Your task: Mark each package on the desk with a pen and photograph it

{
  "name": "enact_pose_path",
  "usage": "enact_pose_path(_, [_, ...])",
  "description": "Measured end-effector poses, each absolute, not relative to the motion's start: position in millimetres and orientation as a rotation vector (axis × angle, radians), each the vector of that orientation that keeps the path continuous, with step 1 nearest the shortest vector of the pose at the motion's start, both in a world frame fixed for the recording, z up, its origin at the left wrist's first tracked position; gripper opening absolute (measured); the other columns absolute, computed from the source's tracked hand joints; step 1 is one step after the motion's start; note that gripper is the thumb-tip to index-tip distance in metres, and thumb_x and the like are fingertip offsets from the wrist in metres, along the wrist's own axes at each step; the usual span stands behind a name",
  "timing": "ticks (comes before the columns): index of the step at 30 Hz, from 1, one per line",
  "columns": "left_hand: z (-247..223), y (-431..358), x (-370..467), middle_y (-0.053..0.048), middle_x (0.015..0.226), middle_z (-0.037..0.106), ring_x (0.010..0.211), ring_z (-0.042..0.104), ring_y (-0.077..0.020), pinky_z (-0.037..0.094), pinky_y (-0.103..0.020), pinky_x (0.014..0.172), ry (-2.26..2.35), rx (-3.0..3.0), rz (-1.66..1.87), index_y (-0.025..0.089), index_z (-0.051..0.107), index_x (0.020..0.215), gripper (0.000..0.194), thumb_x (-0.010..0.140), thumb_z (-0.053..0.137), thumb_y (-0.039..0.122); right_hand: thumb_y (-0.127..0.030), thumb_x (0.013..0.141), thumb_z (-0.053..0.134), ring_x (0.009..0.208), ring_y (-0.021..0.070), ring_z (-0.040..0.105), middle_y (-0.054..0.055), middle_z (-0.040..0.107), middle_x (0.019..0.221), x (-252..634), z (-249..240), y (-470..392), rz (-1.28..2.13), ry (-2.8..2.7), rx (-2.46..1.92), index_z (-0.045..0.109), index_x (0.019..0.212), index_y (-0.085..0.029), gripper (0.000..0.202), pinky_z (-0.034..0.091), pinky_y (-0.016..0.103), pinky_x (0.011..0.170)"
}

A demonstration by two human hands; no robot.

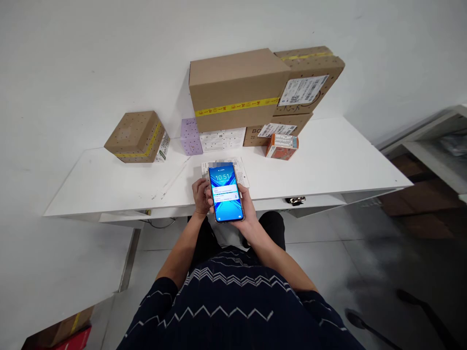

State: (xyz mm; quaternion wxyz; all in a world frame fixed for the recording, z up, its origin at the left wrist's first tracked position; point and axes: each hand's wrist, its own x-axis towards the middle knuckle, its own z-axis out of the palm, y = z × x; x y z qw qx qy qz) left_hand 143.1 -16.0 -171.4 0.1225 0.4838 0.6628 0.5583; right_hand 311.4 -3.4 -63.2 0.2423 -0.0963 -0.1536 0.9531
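Observation:
A smartphone (225,206) is in my right hand (249,206), held upright over the front edge of the white table. Its lit blue lock screen reads 10:51 and shows notifications. The right thumb lies along the phone's right edge, and fingertips curl round its left edge. Close against that left side is my left hand (200,197), its fingers curled in. Whether it grips the phone or something small is hidden. Behind the phone, a printed white sheet (241,170) lies on the tabletop, partly covered by the phone.
Several cardboard boxes stand against the wall: a large taped box (237,92), a labelled box (310,87) and a small box (134,136) at left. A purple-and-white box (191,138) and an orange box (282,147) sit below. The white table (310,170) has an open shelf underneath.

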Motion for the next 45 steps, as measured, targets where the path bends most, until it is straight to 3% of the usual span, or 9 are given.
enact_pose_path(4, [-166.7,-15.1,145.2,-0.015,0.113,0.059,0.115,0.056,-0.0277,0.045,-0.049,0.105,1.985,1.624,1.804,0.020,0.066,0.099,0.050,0.095,0.037,0.061,-0.059,0.087,0.042,0.096,0.0288,0.069,0.014,0.073,0.106,335.6,-64.1,9.2,2.334,-0.575,-0.470,0.061,0.118,-0.016,0.056,0.059,0.044,0.077])
enact_pose_path(9, [-157.1,-12.2,138.7,-0.014,0.120,0.061,0.120,0.057,-0.0265,0.045,-0.045,0.106,1.964,1.387,1.843,0.021,0.063,0.108,0.051,0.095,0.036,0.063,-0.054,0.083,0.055,0.094,0.0234,0.065,0.007,0.067,0.116,387.4,-97.0,50.3,1.391,-1.144,-1.104,0.055,0.128,-0.026,0.053,0.053,0.039,0.084])
enact_pose_path(14, [-142.7,8.6,107.7,-0.015,0.137,0.054,0.119,0.058,-0.0281,0.050,-0.040,0.097,1.947,0.909,1.558,0.022,0.047,0.139,0.068,0.088,0.049,0.067,-0.044,0.086,0.053,0.105,0.0336,0.056,0.023,0.059,0.123,425.5,-132.3,92.5,0.491,-1.793,-1.644,0.055,0.136,-0.014,0.058,0.043,0.048,0.091])
enact_pose_path(19, [-134.0,33.0,81.9,-0.020,0.142,0.047,0.126,0.054,-0.0322,0.046,-0.042,0.102,2.027,0.932,1.248,0.020,0.043,0.145,0.086,0.078,0.062,0.071,-0.042,0.087,0.052,0.103,0.0369,0.052,0.025,0.056,0.127,429.1,-152.7,113.4,0.087,-2.101,-1.815,0.053,0.140,-0.013,0.060,0.039,0.047,0.086])
enact_pose_path(27, [-127.0,43.5,73.9,-0.012,0.104,0.072,0.105,0.064,-0.0314,0.049,-0.044,0.093,1.868,1.142,1.116,0.018,0.071,0.109,0.054,0.073,0.072,0.058,-0.048,0.090,0.053,0.124,0.0423,0.039,0.025,0.050,0.138,420.9,-150.8,114.5,0.103,-2.111,-1.725,0.060,0.131,-0.016,0.052,0.035,0.055,0.096])
enact_pose_path(32, [-119.2,43.0,81.0,-0.011,0.108,0.074,0.108,0.064,-0.0321,0.050,-0.042,0.092,1.856,1.114,1.106,0.018,0.071,0.109,0.051,0.075,0.071,0.056,-0.051,0.098,0.037,0.102,0.0320,0.058,0.020,0.064,0.108,381.4,-125.9,81.4,0.660,-2.054,-1.396,0.066,0.120,-0.014,0.052,0.043,0.045,0.094])
enact_pose_path(36, [-113.0,23.6,90.5,-0.010,0.126,0.068,0.118,0.061,-0.0306,0.050,-0.042,0.097,1.800,1.123,1.238,0.023,0.063,0.127,0.057,0.080,0.067,0.055,-0.049,0.093,0.046,0.090,0.0300,0.060,0.016,0.061,0.096,350.3,-118.4,57.8,0.968,-1.908,-1.276,0.066,0.114,-0.014,0.045,0.047,0.046,0.090])
enact_pose_path(41, [-96.5,-41.1,85.7,-0.012,0.131,0.062,0.108,0.067,-0.0283,0.059,-0.045,0.084,1.644,0.976,1.295,0.035,0.025,0.152,0.089,0.079,0.072,0.053,-0.042,0.091,0.048,0.081,0.0229,0.059,0.013,0.058,0.111,333.7,-120.1,46.7,1.156,-1.735,-1.099,0.061,0.124,-0.020,0.042,0.051,0.044,0.085])
enact_pose_path(45, [-78.1,-88.9,76.5,-0.012,0.129,0.060,0.095,0.069,-0.0254,0.061,-0.038,0.070,1.808,0.949,1.345,0.035,0.034,0.146,0.093,0.067,0.082,0.048,-0.038,0.091,0.048,0.076,0.0179,0.059,0.010,0.061,0.116,311.2,-126.0,48.2,1.282,-1.795,-0.937,0.059,0.127,-0.023,0.040,0.054,0.041,0.081])
